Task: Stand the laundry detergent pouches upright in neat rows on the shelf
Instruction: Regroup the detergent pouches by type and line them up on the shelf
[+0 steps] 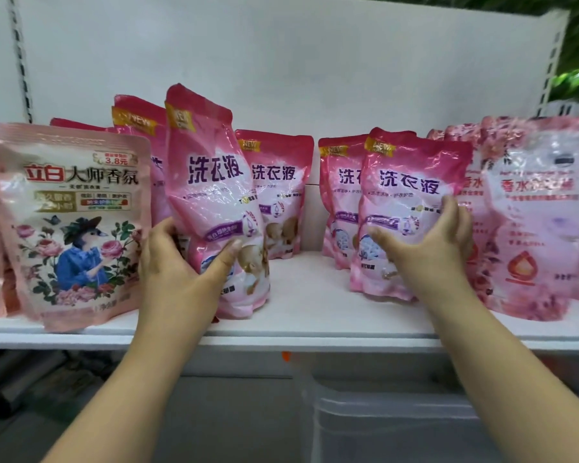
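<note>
Several pink detergent pouches stand on the white shelf [315, 315]. My left hand [178, 262] grips the lower part of a tall pink pouch [211, 182] at the shelf's front, which leans slightly left. My right hand [428, 242] holds the right side of another pink pouch [405, 202], which stands upright further right. Behind them stand more of the same pouches, one in the middle [276, 182] and one partly hidden [340, 195].
A pale pink pouch with a rose picture [81, 228] stands at the left front. Paler flowered pouches [535, 212] fill the right end. A gap of bare shelf lies between the two held pouches. Below the shelf sits a clear plastic bin [398, 426].
</note>
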A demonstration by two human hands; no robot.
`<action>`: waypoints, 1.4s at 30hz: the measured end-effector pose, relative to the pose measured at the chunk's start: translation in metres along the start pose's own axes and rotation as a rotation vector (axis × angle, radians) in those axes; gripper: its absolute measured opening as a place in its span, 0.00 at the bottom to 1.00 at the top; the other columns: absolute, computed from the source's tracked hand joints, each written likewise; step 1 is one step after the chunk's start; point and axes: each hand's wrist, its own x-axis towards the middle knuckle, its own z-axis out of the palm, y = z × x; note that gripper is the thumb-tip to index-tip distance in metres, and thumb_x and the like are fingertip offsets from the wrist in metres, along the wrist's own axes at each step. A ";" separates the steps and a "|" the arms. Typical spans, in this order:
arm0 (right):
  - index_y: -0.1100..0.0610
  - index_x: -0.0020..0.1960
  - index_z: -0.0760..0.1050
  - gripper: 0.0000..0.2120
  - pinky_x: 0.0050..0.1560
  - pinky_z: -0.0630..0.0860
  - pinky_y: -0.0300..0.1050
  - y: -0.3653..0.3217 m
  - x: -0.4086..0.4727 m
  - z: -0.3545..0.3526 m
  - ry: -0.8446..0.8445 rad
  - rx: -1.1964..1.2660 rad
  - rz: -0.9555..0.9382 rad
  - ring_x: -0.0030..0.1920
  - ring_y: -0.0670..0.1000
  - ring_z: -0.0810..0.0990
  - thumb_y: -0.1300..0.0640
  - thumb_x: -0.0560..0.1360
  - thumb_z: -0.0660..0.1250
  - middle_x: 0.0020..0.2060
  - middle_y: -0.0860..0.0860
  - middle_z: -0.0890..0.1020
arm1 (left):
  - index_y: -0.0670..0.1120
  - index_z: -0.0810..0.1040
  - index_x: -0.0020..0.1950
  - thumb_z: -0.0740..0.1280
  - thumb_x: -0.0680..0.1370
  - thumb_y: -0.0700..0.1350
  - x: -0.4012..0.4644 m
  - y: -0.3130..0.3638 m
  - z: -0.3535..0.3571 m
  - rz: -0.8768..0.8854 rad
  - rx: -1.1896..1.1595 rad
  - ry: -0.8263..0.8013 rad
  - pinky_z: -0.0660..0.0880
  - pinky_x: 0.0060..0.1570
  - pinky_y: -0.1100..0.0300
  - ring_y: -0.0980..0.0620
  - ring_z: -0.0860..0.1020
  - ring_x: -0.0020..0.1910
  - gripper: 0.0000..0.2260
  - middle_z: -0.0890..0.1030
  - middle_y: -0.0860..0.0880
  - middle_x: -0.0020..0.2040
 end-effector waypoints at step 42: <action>0.57 0.42 0.72 0.05 0.23 0.76 0.45 0.010 0.006 -0.020 -0.293 0.792 0.297 0.20 0.49 0.74 0.61 0.72 0.68 0.25 0.51 0.79 | 0.46 0.64 0.68 0.71 0.70 0.51 -0.003 0.002 -0.004 0.024 -0.006 -0.008 0.63 0.58 0.58 0.48 0.67 0.63 0.30 0.69 0.47 0.63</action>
